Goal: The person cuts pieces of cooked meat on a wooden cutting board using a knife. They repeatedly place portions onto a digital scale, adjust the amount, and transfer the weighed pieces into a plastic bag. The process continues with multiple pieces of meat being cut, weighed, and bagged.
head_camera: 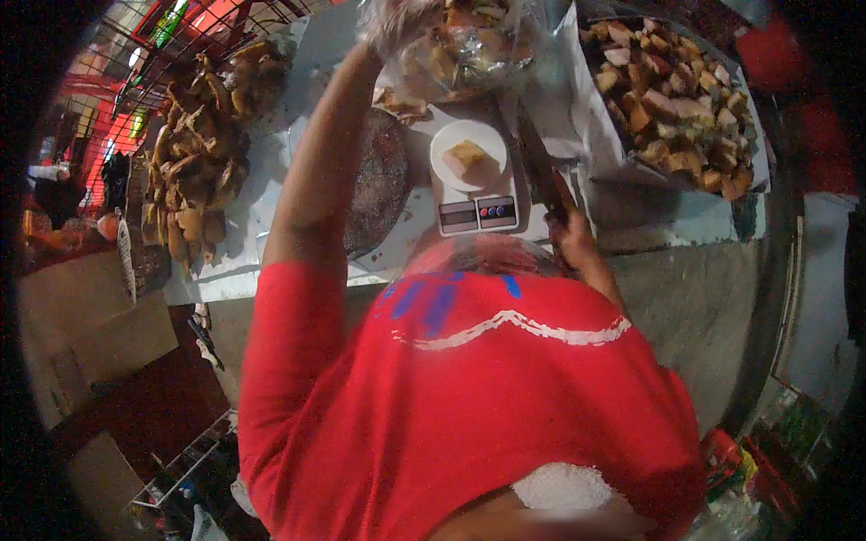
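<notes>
My left hand [392, 27], wrapped in clear plastic, is stretched forward at the top edge. It grips a clear plastic bag [467, 57] of chopped meat, though its fingers are blurred and partly cut off. My right hand [574, 237] holds a long dark knife [538, 152] pointing forward, beside a white kitchen scale [446, 196]. On the scale's round plate [467, 182] lies one browned square piece of meat [467, 157]. A round chopping block [382, 179] sits left of the scale, partly behind my left forearm. Small meat pieces [400, 105] lie just beyond it.
At the right, a paper-lined tray [595, 145] holds a heap of chopped meat [676, 101]. Cooked poultry pieces [196, 155] are piled at the left of the white counter [254, 196]. Red wire mesh [152, 74] stands at the far left. A white rack [186, 470] is low at left.
</notes>
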### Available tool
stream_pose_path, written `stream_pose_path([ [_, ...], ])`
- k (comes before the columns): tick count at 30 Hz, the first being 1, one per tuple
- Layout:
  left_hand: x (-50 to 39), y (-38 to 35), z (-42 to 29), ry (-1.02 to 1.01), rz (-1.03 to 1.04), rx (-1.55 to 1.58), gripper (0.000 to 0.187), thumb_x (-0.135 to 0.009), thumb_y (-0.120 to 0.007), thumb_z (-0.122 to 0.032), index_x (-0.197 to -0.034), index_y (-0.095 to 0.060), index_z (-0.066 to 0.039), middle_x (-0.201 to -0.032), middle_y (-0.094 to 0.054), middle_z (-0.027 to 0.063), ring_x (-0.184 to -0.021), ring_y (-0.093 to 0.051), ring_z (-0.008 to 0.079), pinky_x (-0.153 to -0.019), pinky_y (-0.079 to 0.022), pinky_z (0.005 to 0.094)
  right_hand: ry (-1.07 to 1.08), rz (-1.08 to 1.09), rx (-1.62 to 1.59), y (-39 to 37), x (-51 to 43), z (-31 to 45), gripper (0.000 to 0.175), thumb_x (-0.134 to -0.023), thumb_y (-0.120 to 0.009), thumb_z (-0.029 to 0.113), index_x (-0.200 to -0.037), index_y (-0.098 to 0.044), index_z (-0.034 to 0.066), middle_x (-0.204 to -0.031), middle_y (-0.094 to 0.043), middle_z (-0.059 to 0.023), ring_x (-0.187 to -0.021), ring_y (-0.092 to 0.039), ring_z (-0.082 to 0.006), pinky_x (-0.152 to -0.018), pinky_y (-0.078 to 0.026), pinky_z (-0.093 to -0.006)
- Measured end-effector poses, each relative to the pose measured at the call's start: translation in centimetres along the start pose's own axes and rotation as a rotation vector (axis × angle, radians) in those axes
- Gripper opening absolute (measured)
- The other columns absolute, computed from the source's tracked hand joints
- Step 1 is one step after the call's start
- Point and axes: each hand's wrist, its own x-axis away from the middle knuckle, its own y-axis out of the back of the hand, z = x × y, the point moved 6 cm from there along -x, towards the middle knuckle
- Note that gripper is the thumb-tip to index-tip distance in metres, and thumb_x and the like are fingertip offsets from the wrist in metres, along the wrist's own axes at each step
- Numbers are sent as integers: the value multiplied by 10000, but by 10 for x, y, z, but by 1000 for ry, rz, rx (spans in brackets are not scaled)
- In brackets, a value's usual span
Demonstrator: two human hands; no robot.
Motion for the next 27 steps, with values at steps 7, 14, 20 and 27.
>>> stream_pose_path([
  [7, -42, -1, 27, 502, 511, 140, 605, -836, -606, -496, -1310, -402, -180, -1298, -460, 126, -1124, -517, 292, -892, -471, 471, 199, -154, 209, 4, -1, -14, 793, -841, -521, -7, -1483, -217, 345, -1172, -588, -139, -745, -575, -209, -659, -502, -345],
  [14, 105, -72, -127, 405, 629, 662, 438, -827, -645, -270, -1202, -552, -64, -1156, -596, 120, -1013, -594, 300, -819, -511, 394, -43, -34, -130, 10, -1, 15, 748, -881, -524, 11, -1481, -223, 342, -833, -589, -72, -512, -500, -113, -441, -452, -279],
  [20, 157, -86, -196, 236, 469, 324, 410, -734, -656, -315, -1094, -623, -120, -1029, -601, 134, -969, -558, 335, -892, -454, 434, 103, 33, -96, -5, -9, 20, 765, -875, -501, -19, -1483, -224, 352, -778, -547, -16, -495, -423, -59, -413, -396, -240],
  [27, 134, -95, -179, 145, 677, 282, 283, -764, -647, -327, -925, -654, -95, -842, -638, 137, -785, -609, 341, -723, -485, 450, -87, 38, -319, -12, -6, -24, 712, -904, -509, 50, -1483, -225, 352, -670, -519, -6, -459, -408, -82, -418, -399, -257],
])
